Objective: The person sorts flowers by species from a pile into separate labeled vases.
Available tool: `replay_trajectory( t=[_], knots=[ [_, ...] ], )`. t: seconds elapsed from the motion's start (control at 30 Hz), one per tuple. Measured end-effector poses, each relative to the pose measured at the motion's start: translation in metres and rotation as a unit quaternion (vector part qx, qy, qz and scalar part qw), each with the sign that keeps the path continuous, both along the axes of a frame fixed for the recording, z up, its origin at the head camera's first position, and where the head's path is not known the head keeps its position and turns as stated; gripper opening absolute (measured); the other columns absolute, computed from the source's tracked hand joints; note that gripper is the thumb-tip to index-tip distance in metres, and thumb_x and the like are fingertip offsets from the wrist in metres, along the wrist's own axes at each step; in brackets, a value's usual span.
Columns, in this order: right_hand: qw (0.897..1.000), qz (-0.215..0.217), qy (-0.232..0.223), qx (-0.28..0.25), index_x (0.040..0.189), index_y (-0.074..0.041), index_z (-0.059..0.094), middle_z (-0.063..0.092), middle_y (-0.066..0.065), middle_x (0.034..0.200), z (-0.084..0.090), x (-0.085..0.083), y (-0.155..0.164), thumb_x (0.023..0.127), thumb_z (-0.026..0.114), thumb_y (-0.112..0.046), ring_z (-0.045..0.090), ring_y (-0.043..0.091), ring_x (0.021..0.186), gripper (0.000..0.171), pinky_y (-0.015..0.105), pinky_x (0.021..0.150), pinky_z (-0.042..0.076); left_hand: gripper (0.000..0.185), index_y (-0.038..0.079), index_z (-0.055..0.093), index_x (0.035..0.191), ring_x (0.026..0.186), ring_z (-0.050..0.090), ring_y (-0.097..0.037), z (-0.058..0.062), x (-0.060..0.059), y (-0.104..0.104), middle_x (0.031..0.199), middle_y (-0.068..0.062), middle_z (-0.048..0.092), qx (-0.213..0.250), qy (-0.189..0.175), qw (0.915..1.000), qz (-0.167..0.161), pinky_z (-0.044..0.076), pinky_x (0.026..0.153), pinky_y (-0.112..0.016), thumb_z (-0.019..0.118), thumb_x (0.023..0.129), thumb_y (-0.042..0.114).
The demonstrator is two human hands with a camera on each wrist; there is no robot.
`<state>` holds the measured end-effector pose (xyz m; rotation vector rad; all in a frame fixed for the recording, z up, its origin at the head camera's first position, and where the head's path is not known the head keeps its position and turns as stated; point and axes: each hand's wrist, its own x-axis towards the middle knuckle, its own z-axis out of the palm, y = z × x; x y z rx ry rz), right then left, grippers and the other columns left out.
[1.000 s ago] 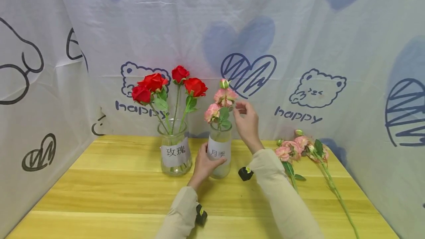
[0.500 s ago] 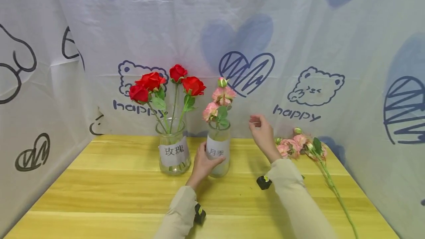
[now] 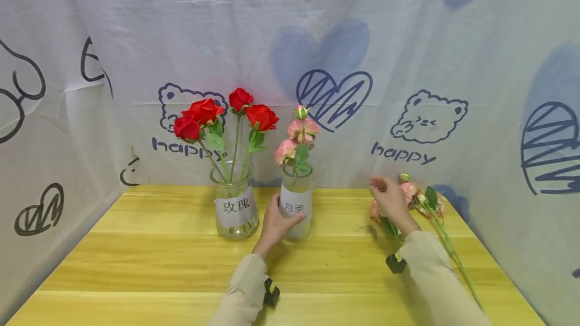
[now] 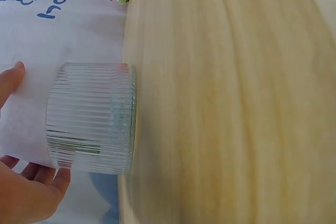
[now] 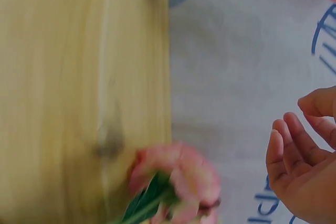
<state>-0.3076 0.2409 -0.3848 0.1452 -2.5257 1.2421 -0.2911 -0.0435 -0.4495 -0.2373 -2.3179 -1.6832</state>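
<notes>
My left hand (image 3: 277, 224) grips a ribbed glass vase (image 3: 298, 235) with a white paper label, thumb across the front. In the left wrist view the thumb and fingers lie on either side of the vase (image 4: 92, 116), whose base meets the wooden surface. A stem of pink flowers (image 3: 302, 132) with a bud on top stands in it. Over at the right, my right hand (image 3: 393, 202) hovers above pink flowers (image 3: 375, 211) that it partly covers. Its fingers are loosely bent and hold nothing; in the right wrist view, pink petals (image 5: 181, 177) lie below the hand (image 5: 302, 156).
Left of the gripped vase stands another labelled glass vase (image 3: 237, 218) with several red roses (image 3: 204, 111). A second pink flower stem (image 3: 453, 248) lies along the right side of the wooden table (image 3: 158, 275). A printed cloth (image 3: 254, 24) hangs behind and at both sides.
My right hand has moved away from the flowers in the vase, rightward and down to the pink flowers lying on the table. The left hand stays on the vase.
</notes>
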Motion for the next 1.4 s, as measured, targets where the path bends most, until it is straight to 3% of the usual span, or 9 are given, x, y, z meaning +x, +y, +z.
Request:
replay_trajectory(
  t=[0.27, 0.43, 0.73, 0.93, 1.13, 1.4],
  knots=[
    [0.999, -0.001, -0.023, 0.022, 0.118, 0.011, 0.056, 0.059, 0.028, 0.112, -0.013, 0.011, 0.033, 0.096, 0.054, -0.007, 0.057, 0.042, 0.103, 0.028, 0.048, 0.082, 0.052, 0.076, -0.004, 0.041, 0.134, 0.104, 0.054, -0.035, 0.001, 0.0, -0.001, 0.118, -0.02, 0.052, -0.003, -0.001, 1.0, -0.001, 0.046, 0.09, -0.051, 0.083, 0.075, 0.02],
    [1.0, 0.009, -0.019, 0.021, 0.118, 0.014, 0.054, 0.058, 0.031, 0.112, -0.021, 0.016, 0.046, 0.096, 0.056, -0.004, 0.056, 0.044, 0.104, 0.029, 0.05, 0.085, 0.051, 0.077, -0.004, 0.041, 0.135, 0.105, 0.053, -0.035, 0.001, 0.0, -0.002, 0.119, -0.021, 0.052, -0.002, -0.004, 1.0, 0.001, 0.046, 0.091, -0.051, 0.083, 0.075, 0.02],
    [0.996, 0.013, -0.049, 0.068, 0.11, 0.012, 0.058, 0.063, 0.029, 0.107, -0.037, 0.025, 0.066, 0.092, 0.064, -0.008, 0.059, 0.044, 0.099, 0.027, 0.05, 0.081, 0.052, 0.077, -0.005, 0.041, 0.134, 0.106, 0.053, -0.035, 0.0, 0.0, -0.002, 0.12, -0.021, 0.051, 0.0, -0.002, 1.0, 0.0, 0.046, 0.092, -0.051, 0.083, 0.075, 0.019],
    [0.989, 0.047, -0.107, 0.086, 0.116, 0.014, 0.057, 0.063, 0.029, 0.107, -0.05, 0.035, 0.076, 0.093, 0.064, -0.011, 0.06, 0.043, 0.098, 0.035, 0.046, 0.076, 0.055, 0.077, -0.004, 0.04, 0.135, 0.106, 0.053, -0.035, 0.0, 0.0, -0.001, 0.12, -0.021, 0.052, 0.001, -0.005, 1.0, -0.002, 0.046, 0.092, -0.051, 0.083, 0.075, 0.02],
    [0.98, 0.05, -0.179, 0.076, 0.12, 0.016, 0.054, 0.062, 0.029, 0.109, -0.059, 0.04, 0.08, 0.091, 0.066, -0.014, 0.06, 0.041, 0.099, 0.043, 0.041, 0.073, 0.056, 0.077, -0.004, 0.041, 0.135, 0.105, 0.053, -0.034, 0.0, 0.0, -0.001, 0.119, -0.02, 0.051, -0.001, -0.004, 1.0, 0.001, 0.046, 0.091, -0.051, 0.083, 0.075, 0.02],
    [0.976, 0.044, -0.208, 0.044, 0.115, 0.021, 0.055, 0.066, 0.023, 0.097, -0.064, 0.042, 0.082, 0.091, 0.066, -0.012, 0.066, 0.028, 0.08, 0.043, 0.038, 0.066, 0.057, 0.078, -0.004, 0.041, 0.135, 0.106, 0.053, -0.035, 0.0, 0.0, 0.0, 0.12, -0.02, 0.051, -0.002, -0.007, 1.0, 0.004, 0.046, 0.091, -0.051, 0.084, 0.075, 0.019]
  ],
)
